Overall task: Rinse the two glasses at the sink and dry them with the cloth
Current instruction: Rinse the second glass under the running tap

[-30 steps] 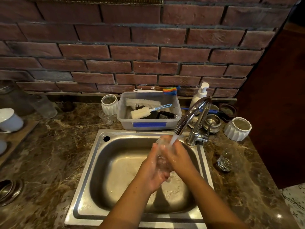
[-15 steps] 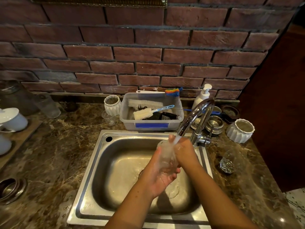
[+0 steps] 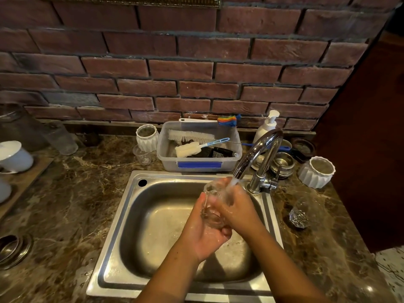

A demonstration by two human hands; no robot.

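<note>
A clear glass (image 3: pixel 211 203) is held over the steel sink (image 3: pixel 122 217), its mouth tilted up under the stream from the chrome tap (image 3: pixel 259 153). My left hand (image 3: pixel 205 234) grips the glass from below, fingers curled round its base. My right hand (image 3: pixel 239 209) wraps the glass's right side, wet from the running water. A second clear glass (image 3: pixel 300 212) stands on the marble counter to the right of the sink. No cloth is visible.
A plastic tub (image 3: pixel 197 166) of brushes sits behind the sink, with a soap pump (image 3: pixel 266 125), steel bowls (image 3: pixel 283 164) and white ribbed pots (image 3: pixel 317 171) (image 3: pixel 147 136) around it. A small glass (image 3: pixel 142 155) stands near the tub. White cups (image 3: pixel 14 156) rest on a board at the left.
The glass and both hands have risen slightly closer to the spout. The right hand has shifted its hold round the glass while water keeps running.
</note>
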